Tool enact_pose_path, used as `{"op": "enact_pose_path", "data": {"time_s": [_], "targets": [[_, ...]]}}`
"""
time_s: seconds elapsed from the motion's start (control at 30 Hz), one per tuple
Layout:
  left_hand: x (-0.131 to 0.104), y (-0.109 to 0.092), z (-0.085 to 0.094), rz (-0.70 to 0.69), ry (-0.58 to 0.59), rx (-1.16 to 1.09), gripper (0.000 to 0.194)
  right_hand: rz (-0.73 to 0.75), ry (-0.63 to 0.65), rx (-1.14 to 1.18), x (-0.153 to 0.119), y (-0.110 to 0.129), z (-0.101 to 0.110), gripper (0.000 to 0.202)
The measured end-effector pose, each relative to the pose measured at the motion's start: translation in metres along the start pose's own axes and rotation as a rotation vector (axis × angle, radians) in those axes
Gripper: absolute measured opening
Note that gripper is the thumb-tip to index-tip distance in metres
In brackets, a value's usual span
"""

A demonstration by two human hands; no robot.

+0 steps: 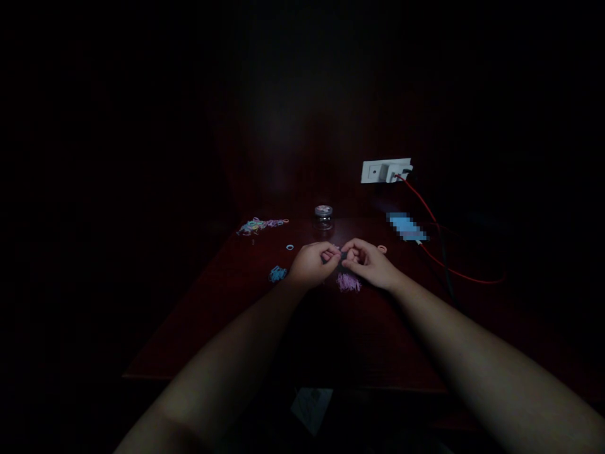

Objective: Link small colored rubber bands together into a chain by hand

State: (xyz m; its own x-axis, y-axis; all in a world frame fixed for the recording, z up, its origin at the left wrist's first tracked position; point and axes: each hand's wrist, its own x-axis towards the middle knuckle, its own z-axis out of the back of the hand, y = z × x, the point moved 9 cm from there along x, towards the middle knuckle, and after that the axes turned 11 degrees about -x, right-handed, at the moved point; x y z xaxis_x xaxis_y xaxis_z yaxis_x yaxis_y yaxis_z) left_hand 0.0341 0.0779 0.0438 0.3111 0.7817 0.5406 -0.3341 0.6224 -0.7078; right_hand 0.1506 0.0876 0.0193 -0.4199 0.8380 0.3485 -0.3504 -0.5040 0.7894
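Note:
My left hand point(316, 261) and my right hand point(370, 262) face each other close above the table, fingertips almost meeting. Both are closed in a pinch, thumb against fingers; whatever they hold is too small and dark to make out. Just below them lies a heap of purple elastic bands point(348, 282). A smaller heap of blue elastic bands point(277, 273) is to the left of my left hand. Behind that sits a single pale blue band point(290, 247). An orange-pink band point(382, 250) lies just beyond my right hand.
A mixed pile of coloured bands point(258, 226) lies at the back left. A clear lidded jar point(323, 217) stands behind my hands. At right are a blurred-out phone point(406, 227), a red cable point(454, 271) and a wall socket point(373, 171). The dark red table point(198, 334) has its edge nearby.

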Motion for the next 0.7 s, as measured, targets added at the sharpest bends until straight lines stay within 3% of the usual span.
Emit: {"op": "enact_pose_path", "data": {"time_s": [0.3,0.7], "targets": [[-0.001,-0.006,-0.005,-0.013,0.045,0.001,0.013,0.040,-0.035,-0.061,0.001,0.003,0.003,0.026],[-0.001,-0.005,-0.002,-0.015,0.005,-0.005,0.011,0.022,-0.089,-0.108,0.001,-0.001,0.011,0.028]]}}
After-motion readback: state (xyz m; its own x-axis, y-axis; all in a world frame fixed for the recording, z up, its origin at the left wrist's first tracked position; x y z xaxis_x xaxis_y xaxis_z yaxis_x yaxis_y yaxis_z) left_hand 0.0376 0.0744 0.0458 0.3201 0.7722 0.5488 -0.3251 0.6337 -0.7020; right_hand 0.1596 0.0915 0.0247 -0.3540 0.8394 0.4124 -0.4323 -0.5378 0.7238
